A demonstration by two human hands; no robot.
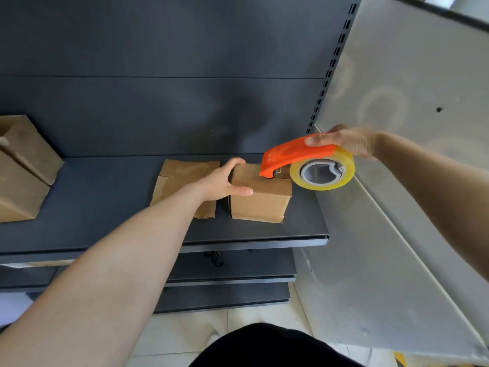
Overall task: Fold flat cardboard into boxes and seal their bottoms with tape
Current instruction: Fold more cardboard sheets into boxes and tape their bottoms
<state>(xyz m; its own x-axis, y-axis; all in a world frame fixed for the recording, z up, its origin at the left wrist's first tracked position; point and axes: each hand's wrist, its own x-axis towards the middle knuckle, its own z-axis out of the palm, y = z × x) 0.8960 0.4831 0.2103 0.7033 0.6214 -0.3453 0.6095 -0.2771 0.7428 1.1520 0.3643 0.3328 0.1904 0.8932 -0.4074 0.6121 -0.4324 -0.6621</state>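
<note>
Box (260, 194) stands on the shelf (105, 207), just right of flat cardboard (182, 178), flap face upward; it looks near-cubic, with no clear long axis. Left hand (225, 184) clamps its upper left edge, thumb on the front. Right hand (346, 141) wraps round the tape dispenser (296, 154), whose nose touches the top and points left. Advised: firm bracing and a straight pull along the seam.

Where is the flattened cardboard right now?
In the head view the flattened cardboard lies mid-frame on the dark shelf, directly left of the folded box that the left hand grips, partly behind that hand.
</note>
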